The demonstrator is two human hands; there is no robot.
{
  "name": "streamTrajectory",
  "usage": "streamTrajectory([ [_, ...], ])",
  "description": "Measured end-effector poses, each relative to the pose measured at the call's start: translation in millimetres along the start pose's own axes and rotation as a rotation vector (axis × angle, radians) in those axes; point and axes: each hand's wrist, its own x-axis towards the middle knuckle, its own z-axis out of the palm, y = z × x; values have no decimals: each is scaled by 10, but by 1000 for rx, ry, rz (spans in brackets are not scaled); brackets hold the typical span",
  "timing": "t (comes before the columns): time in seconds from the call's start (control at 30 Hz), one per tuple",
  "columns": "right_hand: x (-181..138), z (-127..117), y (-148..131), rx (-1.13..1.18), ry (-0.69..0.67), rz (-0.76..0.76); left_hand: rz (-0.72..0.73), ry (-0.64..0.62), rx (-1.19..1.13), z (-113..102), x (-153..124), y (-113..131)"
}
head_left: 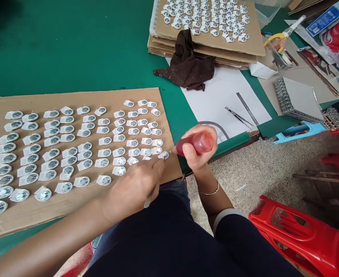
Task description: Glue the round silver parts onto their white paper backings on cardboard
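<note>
My left hand (139,181) is closed around a slim tool (148,201). Only its grey rounded end shows below my fingers, so its kind is hidden. My fingertips are beside a small round silver-and-white piece (165,155) at the right edge of a cardboard sheet (140,227). Wrapped in my right hand (200,163) is a red squeeze bottle (200,143), tilted with its nozzle pointing left, close to that same piece. Rows of similar round pieces with white paper tabs (84,155) cover the cardboard.
Stacked cardboard (210,48) at the back bears more round pieces. A dark brown cloth (188,67) hangs against it. Tweezers (239,117) and a ruler (246,108) lie on white paper (230,84). Yellow-handled scissors (277,38) stand at right. A red stool (302,227) is on the floor.
</note>
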Motion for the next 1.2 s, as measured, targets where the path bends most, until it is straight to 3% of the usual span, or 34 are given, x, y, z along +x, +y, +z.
streamTrajectory([
  [0.23,-99,24,29,25,70,11,-5,0,-204,-56,-5,-118],
  [1.2,-66,5,7,26,-1,-23,26,21,-183,-29,-33,-132],
])
